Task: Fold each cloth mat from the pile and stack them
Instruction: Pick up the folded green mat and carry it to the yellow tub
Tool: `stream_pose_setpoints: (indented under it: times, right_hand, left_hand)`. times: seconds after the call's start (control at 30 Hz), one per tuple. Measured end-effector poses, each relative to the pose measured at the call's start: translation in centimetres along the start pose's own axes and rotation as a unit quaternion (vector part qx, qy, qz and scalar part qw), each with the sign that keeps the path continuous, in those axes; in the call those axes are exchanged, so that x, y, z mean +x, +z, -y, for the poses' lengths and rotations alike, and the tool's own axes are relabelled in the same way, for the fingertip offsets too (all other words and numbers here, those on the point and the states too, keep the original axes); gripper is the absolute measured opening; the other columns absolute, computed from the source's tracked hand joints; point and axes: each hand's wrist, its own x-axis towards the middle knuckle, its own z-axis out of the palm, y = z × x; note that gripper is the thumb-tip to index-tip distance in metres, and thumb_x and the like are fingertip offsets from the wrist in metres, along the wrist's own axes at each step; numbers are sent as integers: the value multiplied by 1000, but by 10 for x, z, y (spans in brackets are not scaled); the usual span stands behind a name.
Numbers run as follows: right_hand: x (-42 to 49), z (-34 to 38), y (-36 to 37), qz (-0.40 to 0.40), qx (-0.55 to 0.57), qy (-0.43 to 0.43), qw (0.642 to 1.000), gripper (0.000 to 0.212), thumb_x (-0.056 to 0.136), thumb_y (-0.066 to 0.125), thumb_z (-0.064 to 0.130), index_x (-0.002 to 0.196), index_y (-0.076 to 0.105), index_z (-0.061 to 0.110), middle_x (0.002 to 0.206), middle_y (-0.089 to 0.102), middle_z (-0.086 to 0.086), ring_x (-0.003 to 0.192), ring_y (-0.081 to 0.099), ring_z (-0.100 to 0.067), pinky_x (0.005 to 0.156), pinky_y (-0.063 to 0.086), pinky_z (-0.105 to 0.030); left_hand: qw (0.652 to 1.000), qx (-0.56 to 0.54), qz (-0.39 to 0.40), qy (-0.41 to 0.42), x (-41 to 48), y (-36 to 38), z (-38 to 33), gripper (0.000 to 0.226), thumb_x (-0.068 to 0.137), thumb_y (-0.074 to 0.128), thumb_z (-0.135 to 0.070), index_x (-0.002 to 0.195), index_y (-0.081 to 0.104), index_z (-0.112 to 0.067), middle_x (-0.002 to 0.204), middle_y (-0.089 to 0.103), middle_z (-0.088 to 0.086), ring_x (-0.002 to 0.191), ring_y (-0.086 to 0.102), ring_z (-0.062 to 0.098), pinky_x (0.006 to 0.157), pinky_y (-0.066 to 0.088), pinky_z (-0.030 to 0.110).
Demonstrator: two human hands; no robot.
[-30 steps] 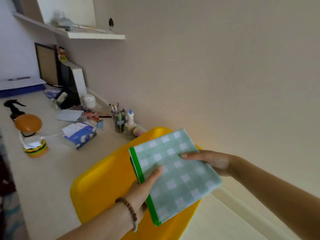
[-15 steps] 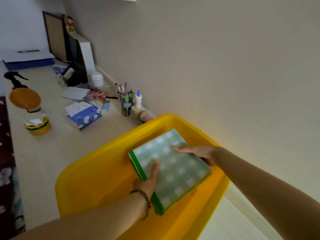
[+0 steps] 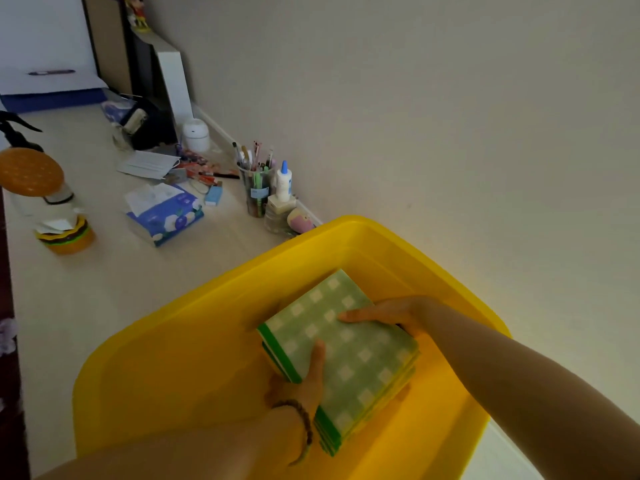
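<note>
Both hands, left hand (image 3: 304, 382) and right hand (image 3: 384, 315), grip clamped on folded mat (image 3: 346, 344), squaring it onto stack in yellow bin (image 3: 180, 358)

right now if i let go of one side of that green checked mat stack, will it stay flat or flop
The folded mat stack would probably sag and fan: it is several thin cloth layers. The left hand and right hand grip opposite sides, suggesting it needs both.

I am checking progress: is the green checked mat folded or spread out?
Folded. The green checked mat is a compact square with layered edges, held inside the yellow bin.
</note>
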Motion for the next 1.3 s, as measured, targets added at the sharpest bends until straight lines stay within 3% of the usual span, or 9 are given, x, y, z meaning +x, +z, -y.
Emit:
stream_pose_setpoints:
  times: [0.07, 0.3, 0.47, 0.77, 0.87, 0.93, 1.0, 1.1, 1.3]
  right_hand:
    - [0, -1, 2, 9, 2, 0, 1000, 40, 82, 64, 48, 111, 60, 21, 111, 67, -2, 100, 64, -19, 89, 51, -37]
    - [7, -5, 0, 13, 11, -9, 1000, 52, 82, 67, 42, 127, 54, 19, 126, 62, -6, 115, 59, -24, 101, 45, -44]
    - [9, -5, 1, -1, -12, -4, 1000, 53, 82, 67, 41, 129, 52, 20, 129, 59, -6, 118, 57, -25, 98, 46, -44]
    - [-11, 3, 7, -52, -42, -37, 997, 53, 83, 66, 42, 127, 54, 17, 126, 62, -6, 113, 60, -24, 98, 47, -44]
    - [-22, 0, 8, -116, -58, -70, 989, 58, 81, 69, 43, 130, 53, 16, 128, 61, -5, 115, 59, -24, 102, 44, -46]
    - [-21, -9, 8, -139, -70, -84, 984, 72, 70, 73, 54, 129, 54, 17, 127, 61, -5, 113, 61, -23, 102, 45, -45]
    - [-30, -16, 16, -175, -87, -96, 976, 67, 74, 71, 52, 129, 55, 17, 127, 60, -6, 113, 60, -25, 101, 46, -45]
    - [-42, -26, 27, -212, -102, -93, 968, 56, 86, 65, 39, 135, 48, 18, 134, 54, -7, 121, 53, -27, 103, 43, -45]
    - [-36, -27, 33, -252, -158, -76, 952, 63, 86, 64, 41, 140, 42, 19, 142, 45, -7, 128, 45, -26, 104, 41, -41]
  left_hand:
    - [999, 42, -8, -19, 5, -2, 4, 97, 63, 64, -71, 132, 40, -8, 134, 47, 16, 122, 46, 32, 102, 40, 43]
    - [994, 89, 51, -33, 6, 0, 11, 141, 18, 42, -95, 132, 45, -13, 132, 50, 12, 119, 50, 32, 99, 44, 47]
    - [989, 148, 18, -14, 4, 1, 12, 88, 73, 47, -75, 127, 45, -5, 123, 55, 14, 109, 56, 30, 90, 49, 38]
    - [982, 175, 66, 4, -4, -5, 11, 83, 75, 48, -72, 128, 45, -8, 120, 57, 10, 105, 58, 28, 90, 52, 39]
    - [970, 226, 89, 13, -17, -12, 1, 92, 78, 45, -71, 142, 28, -7, 137, 44, 13, 121, 49, 29, 99, 46, 39]
    - [973, 220, 51, 46, -24, -21, -15, 94, 82, 52, -62, 146, 12, -6, 148, 29, 16, 132, 37, 33, 106, 38, 41]
    - [975, 196, 3, 108, -27, -35, -35, 90, 86, 56, -50, 148, 6, -7, 153, 19, 16, 137, 28, 35, 107, 32, 43]
    - [950, 219, 34, 222, -14, -48, -54, 70, 92, 51, -41, 146, 23, -7, 150, 29, 13, 134, 34, 33, 104, 34, 42]
    - [899, 300, 101, 301, -6, -46, -50, 41, 97, 47, -27, 135, 44, -11, 134, 51, 12, 122, 49, 27, 100, 42, 40]
